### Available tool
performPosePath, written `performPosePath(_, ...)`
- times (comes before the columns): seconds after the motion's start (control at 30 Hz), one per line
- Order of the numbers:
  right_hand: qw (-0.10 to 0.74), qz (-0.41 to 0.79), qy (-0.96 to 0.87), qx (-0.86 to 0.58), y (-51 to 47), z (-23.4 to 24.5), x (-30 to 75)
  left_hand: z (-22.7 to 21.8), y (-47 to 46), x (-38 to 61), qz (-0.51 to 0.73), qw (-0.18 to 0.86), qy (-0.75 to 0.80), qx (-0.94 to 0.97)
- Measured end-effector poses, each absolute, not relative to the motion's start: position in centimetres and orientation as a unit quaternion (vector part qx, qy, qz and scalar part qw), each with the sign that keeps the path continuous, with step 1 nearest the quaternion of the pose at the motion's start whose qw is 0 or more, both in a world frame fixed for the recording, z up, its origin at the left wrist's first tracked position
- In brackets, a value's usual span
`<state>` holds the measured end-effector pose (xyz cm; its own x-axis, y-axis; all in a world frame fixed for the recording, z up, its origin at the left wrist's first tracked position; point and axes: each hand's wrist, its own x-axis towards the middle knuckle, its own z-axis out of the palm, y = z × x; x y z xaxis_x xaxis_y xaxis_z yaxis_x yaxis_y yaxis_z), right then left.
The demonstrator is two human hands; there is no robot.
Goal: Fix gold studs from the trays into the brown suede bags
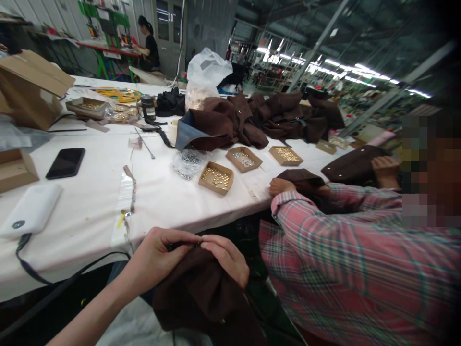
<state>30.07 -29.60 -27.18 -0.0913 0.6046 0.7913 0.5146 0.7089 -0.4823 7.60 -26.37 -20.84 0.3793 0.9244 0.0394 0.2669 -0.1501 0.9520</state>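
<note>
Dark brown fabric (205, 293) hangs over my lap, its upper edge held up between both hands. My left hand (163, 252) pinches that edge from the left, thumb and fingers pressed together. From the other side, my right hand (226, 257) grips the same edge, its fingertips meeting those of the left. Something small and gold-coloured shows between the fingertips, too small to name. A gold stud sits lower down on the fabric. On the table ahead, a small cardboard tray (200, 183) holds many small gold metal pieces.
A co-worker's plaid sleeve (306, 211) is close on my right, over brown fabric. More brown pieces (281, 115) are heaped at the back. A phone (66, 163), a white power bank (34, 209) with a cable, and cardboard boxes lie left.
</note>
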Motion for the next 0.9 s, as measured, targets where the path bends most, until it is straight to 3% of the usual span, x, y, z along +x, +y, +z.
performPosePath(0.57, 0.576, -0.006, -0.723, -0.382, -29.5, -27.1, 26.9, -20.0, -27.7, 4.2, 0.365, 0.523, 0.392, 0.663)
performPosePath(0.9, 0.548, -0.001, -0.742, -0.388, -29.1, -26.5, 26.9, -19.8, -29.3, 4.7, 0.422, 0.412, 0.396, 0.704)
